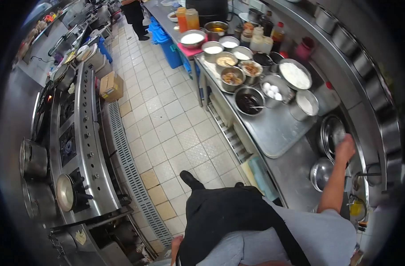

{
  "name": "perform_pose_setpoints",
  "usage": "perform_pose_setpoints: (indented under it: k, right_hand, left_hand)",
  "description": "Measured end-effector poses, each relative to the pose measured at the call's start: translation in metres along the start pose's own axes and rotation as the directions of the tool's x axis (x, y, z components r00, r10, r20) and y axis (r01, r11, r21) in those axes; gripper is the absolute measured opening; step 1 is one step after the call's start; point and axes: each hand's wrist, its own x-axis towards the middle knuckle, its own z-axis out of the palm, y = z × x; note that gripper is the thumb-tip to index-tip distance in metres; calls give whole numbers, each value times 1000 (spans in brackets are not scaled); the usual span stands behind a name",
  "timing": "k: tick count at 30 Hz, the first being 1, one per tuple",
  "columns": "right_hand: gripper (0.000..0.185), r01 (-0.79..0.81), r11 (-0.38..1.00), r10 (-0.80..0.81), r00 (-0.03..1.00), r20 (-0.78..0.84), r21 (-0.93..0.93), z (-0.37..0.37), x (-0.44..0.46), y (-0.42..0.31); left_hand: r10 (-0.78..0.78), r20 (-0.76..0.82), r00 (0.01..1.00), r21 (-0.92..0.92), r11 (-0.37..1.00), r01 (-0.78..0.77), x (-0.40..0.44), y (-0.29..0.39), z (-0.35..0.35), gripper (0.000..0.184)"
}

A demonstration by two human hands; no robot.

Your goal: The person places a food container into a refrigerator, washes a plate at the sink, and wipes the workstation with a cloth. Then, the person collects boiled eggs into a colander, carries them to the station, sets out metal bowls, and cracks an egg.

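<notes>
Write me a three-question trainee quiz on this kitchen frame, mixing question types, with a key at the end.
1. Multiple choice: which of the person's own hands is nearer the round metal ware at the side of the counter?
A) left
B) right
2. True or false: the cardboard box stands on the stove.
3. Fill in: the camera wearer's apron is ___ in colour.

Key
1. B, the right hand.
2. False: it stands on the floor.
3. Black.
</notes>
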Motion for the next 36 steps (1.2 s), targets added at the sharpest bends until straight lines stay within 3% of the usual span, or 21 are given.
perform_pose_setpoints:
  k: [2, 4, 5, 6, 8, 9, 10, 11, 14, 16, 18, 19, 22, 23, 25, 27, 30, 32, 33, 34, 36]
  right_hand:
    - [21, -95, 995, 97, 993, -65, 30, -14, 22, 2]
    - [21, -155, 982, 163, 983, -78, 104, -75, 44, -34]
    - [22, -229, 956, 245, 967, -71, 182, -103, 47, -58]
    - [22, -255, 950, 272, 959, -79, 178, -121, 50, -77]
    - [23, -97, 920, 165, 975, -151, 381, -156, 57, -113]
    - [23, -80, 868, 167, 976, -137, 489, -180, 55, -145]
    - [22, -60, 804, 165, 978, -125, 592, -205, 53, -182]
    - [21, 6, 728, 121, 983, -138, 686, -220, 53, -214]
    - [18, 69, 409, 34, 995, -91, 910, -253, 50, -324]
    - [14, -88, 257, -128, 984, 124, 962, -262, 50, -399]
    - [13, 312, 112, -251, 927, -277, 943, -248, 58, -486]
    - [12, 256, 13, -359, 903, -234, 967, -246, 58, -525]
    - [13, 234, -288, -592, 719, -364, 929, -248, 66, -647]
    - [12, 285, -370, -602, 652, -462, 884, -252, 69, -686]
    - [12, 317, -481, -606, 554, -571, 818, -263, 75, -758]
    - [10, 301, -584, -664, 357, -657, 754, -276, 79, -816]
    - [11, 201, -722, -641, 167, -749, 662, -301, 96, -896]
    - [13, 160, -750, -626, 144, -767, 642, -290, 109, -964]
    - [13, 144, -691, -682, 195, -705, 708, -273, 114, -1003]
    - [13, 124, -625, -733, 248, -634, 771, -255, 116, -1040]
    - [17, 173, -268, -914, 264, -307, 948, -206, 129, -1094]
  left_hand:
    - [131, 68, 989, 438, 887, -148, 24, 28, -26, 19]
    - [300, 244, 922, 756, 537, -375, 55, 80, -53, 20]
    - [391, 328, 860, 812, 349, -468, 77, 115, -67, 21]
    - [402, 346, 848, 811, 326, -486, 102, 159, -83, 21]
    - [707, 350, 614, 860, 18, -511, 135, 265, -104, 29]
    - [578, -66, 813, 732, 582, -354, 105, 359, -77, 29]
    - [469, -70, 881, 641, 697, -320, 84, 444, -60, 33]
    - [642, -2, 767, 504, 663, -554, 97, 503, -51, 41]
    - [689, 161, 707, 261, 661, -703, 67, 673, 8, 50]
    - [723, 345, 598, 128, 595, -793, 19, 760, 56, 51]
    - [705, 511, 491, 30, 557, -830, -5, 816, 85, 55]
    - [684, 572, 453, -13, 560, -828, -17, 833, 91, 57]
    - [633, 640, 436, -81, 619, -781, -19, 870, 84, 58]
    - [666, 597, 448, -92, 611, -786, -19, 884, 76, 58]
    - [546, 570, 614, -105, 789, -605, -15, 897, 55, 46]
    - [582, 485, 653, -185, 798, -574, 24, 893, 24, 37]
    - [653, 321, 686, -330, 756, -565, 59, 887, -12, 20]
    - [656, 156, 738, -433, 717, -546, 71, 897, -25, 22]
    - [624, 15, 782, -516, 674, -528, 79, 904, -32, 24]
    - [622, 9, 783, -518, 673, -528, 94, 913, -44, 24]
    - [642, -257, 722, -319, 649, -691, 132, 933, -69, 26]
